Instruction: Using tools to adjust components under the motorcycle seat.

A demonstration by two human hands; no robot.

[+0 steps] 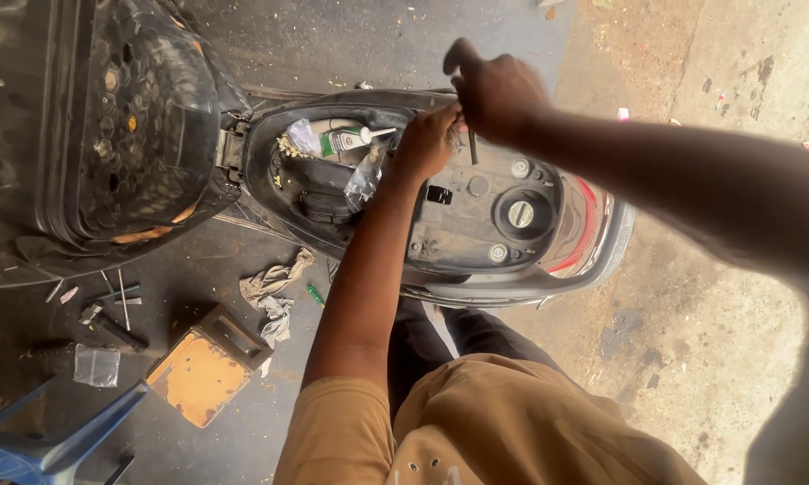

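Daylight, uneven. Brightest on the sandy concrete floor (692, 296) right of the scooter (476, 207), washed out near the frame's right edge. Left of the scooter the ground sits in shade, dim and low in contrast; the raised seat (126, 117) reads almost black, detail lost. Small glare on the scooter's metal fuel cap (520, 213). Right hand (494, 90) and its forearm soft, slightly blurred. Lower right corner darkens to a vague smear. Wide-angle stretching at edges.

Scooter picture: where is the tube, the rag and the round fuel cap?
tube (346, 140), head view, on its white body
rag (274, 283), head view, on its crumpled middle
fuel cap (520, 214), head view, on its centre
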